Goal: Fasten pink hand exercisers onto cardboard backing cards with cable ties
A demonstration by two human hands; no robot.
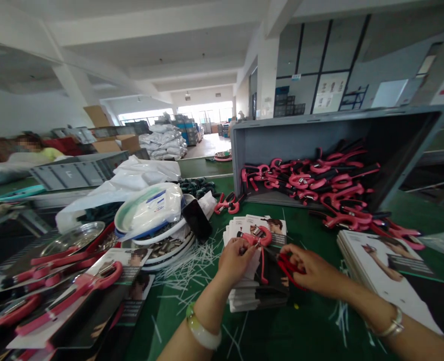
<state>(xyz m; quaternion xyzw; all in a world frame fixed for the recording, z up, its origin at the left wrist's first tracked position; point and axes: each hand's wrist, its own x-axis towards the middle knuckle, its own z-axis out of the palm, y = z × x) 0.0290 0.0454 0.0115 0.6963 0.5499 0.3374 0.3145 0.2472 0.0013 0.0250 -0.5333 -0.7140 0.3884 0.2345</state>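
A pair of pink pliers (262,235) lies on the top printed card of a stack (240,301) in front of me. My left hand (233,260) is closed in a pinch at the pliers, over the card; what is between its fingertips is too small to make out. In my right hand (308,268) are red-handled scissors (290,271), their tip pointing toward the pliers and my left fingers. The fingers wrap the handles, and the blades barely show against the dark card. Thin white plastic strips (195,263) lie scattered on the green table left of the stack.
A grey crate (240,150) on its side holds many pink pliers (308,175), some spilling out. More cards (380,281) are stacked at right. Carded pliers (82,291) pile up at left, near basins (122,215) and a black phone (197,220). A person (50,153) is far left.
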